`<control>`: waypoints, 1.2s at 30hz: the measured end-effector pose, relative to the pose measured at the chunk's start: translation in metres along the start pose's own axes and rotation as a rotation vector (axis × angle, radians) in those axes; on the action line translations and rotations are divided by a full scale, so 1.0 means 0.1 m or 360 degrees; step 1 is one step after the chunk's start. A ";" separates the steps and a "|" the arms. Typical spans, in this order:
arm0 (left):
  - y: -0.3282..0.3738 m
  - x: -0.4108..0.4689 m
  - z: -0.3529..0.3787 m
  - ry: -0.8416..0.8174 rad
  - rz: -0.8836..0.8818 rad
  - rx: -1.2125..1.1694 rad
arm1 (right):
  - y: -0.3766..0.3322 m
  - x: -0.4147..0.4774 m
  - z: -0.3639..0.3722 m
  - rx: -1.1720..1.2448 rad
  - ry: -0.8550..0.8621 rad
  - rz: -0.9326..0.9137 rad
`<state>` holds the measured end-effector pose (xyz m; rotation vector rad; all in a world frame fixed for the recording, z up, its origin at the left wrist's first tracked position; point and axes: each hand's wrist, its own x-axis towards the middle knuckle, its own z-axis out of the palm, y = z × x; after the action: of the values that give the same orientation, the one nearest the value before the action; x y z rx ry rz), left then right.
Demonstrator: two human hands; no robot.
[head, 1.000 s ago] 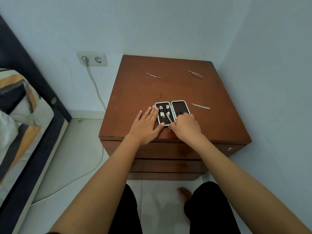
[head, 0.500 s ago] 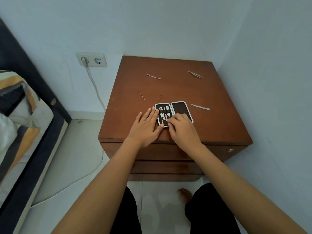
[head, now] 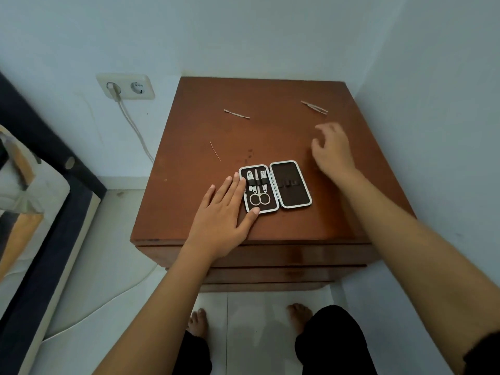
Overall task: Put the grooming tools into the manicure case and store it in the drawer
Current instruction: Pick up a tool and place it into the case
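Observation:
The manicure case (head: 290, 204) lies open on the brown nightstand (head: 270, 131), near its front edge. Its left half holds scissors (head: 259, 198) and two small clippers under black straps; the right half is bare. My left hand (head: 221, 215) rests flat against the case's left edge, thumb touching its front corner. My right hand (head: 331, 150) hovers to the right of the case, fingers apart, nothing visible in it. Loose on the top lie tweezers (head: 314, 107) at the back right, a flat metal tool (head: 236, 114) at the back, and a thin pick (head: 215, 150).
The drawer fronts (head: 270, 255) below the top are shut. A wall runs close along the nightstand's right side and behind it. A socket with a plugged cable (head: 125, 86) is on the wall to the left, and a bed (head: 32, 212) stands further left.
My right hand left the case's front edge and moved up and to the right, over where a metal tool lay. The scissors now sit in the left half. My left hand stayed.

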<state>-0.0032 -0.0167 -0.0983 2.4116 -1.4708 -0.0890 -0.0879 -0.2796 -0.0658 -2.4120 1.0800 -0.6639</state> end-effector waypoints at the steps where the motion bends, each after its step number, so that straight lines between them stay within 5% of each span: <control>1: 0.00 -0.01 0.00 0.0006 0.0000 0.0002 | 0.07 0.18 0.03 -0.0084 -0.0047 0.0038; 9: 0.02 -0.01 -0.01 0.0063 -0.0003 0.0004 | 0.19 0.96 0.25 -0.0291 -0.0270 0.0144; 20: 0.06 -0.02 -0.06 0.0011 -0.0022 0.0031 | 0.00 0.29 0.03 -0.0254 0.0065 -0.0069; 28: 0.05 -0.04 -0.09 -0.0042 -0.0018 0.0018 | -0.35 -0.44 -0.18 0.0352 0.0116 0.0010; 36: 0.04 -0.03 -0.10 -0.0067 -0.0031 0.0011 | -0.60 -0.73 -0.33 0.0489 -0.0085 0.0071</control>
<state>-0.0060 -0.0138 -0.0879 2.4441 -1.4683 -0.1403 -0.1152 -0.1928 -0.0250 -2.1247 0.9323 -0.6914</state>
